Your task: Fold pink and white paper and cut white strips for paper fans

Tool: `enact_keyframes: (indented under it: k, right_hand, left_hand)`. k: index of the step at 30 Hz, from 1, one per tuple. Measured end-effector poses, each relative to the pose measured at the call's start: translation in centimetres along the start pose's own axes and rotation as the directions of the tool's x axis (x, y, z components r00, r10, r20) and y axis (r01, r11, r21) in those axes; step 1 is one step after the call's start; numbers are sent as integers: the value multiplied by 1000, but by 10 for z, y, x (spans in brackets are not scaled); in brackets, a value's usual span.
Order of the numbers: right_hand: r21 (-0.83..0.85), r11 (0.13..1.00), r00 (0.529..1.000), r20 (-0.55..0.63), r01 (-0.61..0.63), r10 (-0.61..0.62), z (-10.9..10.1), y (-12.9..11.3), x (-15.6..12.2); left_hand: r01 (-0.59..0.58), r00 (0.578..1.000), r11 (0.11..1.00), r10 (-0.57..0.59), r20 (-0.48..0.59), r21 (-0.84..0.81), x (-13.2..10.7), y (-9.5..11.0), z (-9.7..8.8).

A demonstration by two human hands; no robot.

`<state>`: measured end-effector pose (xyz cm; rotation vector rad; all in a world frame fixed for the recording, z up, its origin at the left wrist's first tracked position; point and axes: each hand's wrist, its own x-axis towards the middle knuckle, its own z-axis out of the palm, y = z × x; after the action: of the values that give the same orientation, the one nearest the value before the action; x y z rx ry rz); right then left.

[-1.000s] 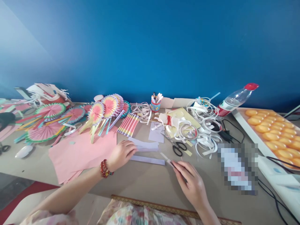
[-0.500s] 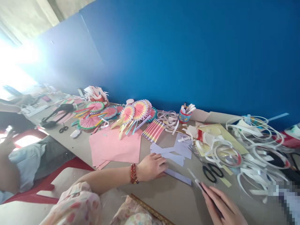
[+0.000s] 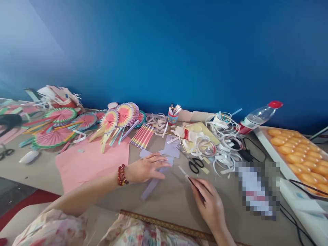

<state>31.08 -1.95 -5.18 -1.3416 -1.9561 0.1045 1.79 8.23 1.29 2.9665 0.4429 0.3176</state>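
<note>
My left hand (image 3: 147,167) lies with fingers spread on pale lilac paper strips (image 3: 153,182) in the middle of the table, one strip slanting down under it. A red bead bracelet (image 3: 121,175) circles that wrist. My right hand (image 3: 208,203) rests on the table to the right, fingers pinched on a thin utility knife (image 3: 187,174) whose pale blade end points up-left. Black-handled scissors (image 3: 195,164) lie just beyond the knife tip.
Pink paper sheets (image 3: 89,160) lie at left, with several colourful folded paper fans (image 3: 120,118) behind. A pen cup (image 3: 172,116), curled white strips (image 3: 220,143), a red-capped bottle (image 3: 257,116) and a tray of orange pieces (image 3: 299,147) stand right. Cables (image 3: 299,222) run at the right edge.
The camera swung left and back again. My left hand has pulled a lilac strip nearer and turned it to slant; my right hand has kept hold of the knife.
</note>
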Motion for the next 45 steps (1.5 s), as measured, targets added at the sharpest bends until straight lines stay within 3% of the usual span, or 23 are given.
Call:
enact_keyframes:
  k: [3,5,8,12,19,25,31,41,45]
  right_hand:
    - [-2,1000,999,-20,-27,27,0,0,0]
    - [-6,999,999,-32,-41,41,1,0,0]
    - [-17,998,998,-21,-52,52,2,0,1]
    - [-45,998,998,45,-47,49,0,0,2]
    - [-76,997,990,142,-8,19,-7,0,1]
    - [-53,999,980,199,-4,14,-10,-6,1]
    - [-49,998,973,228,28,-16,-13,-6,1]
    - [-90,994,948,318,58,-26,-10,-6,4]
    - [-93,993,946,322,67,-33,-12,-8,6]
  left_hand:
    - [185,981,981,-188,-56,-57,4,4,6]
    - [358,928,930,-364,-77,-81,5,12,14]
    - [456,890,890,-456,-15,-30,5,23,26]
    - [427,904,904,-426,44,2,7,29,35]
    - [257,965,959,-249,-77,118,3,27,56]
    - [218,969,962,-193,-156,166,-3,28,61]
    - [208,969,965,-181,-166,159,-3,28,62]
    - [279,960,955,-277,-41,100,-6,27,61]
    - [178,980,982,-183,76,68,-3,29,51]
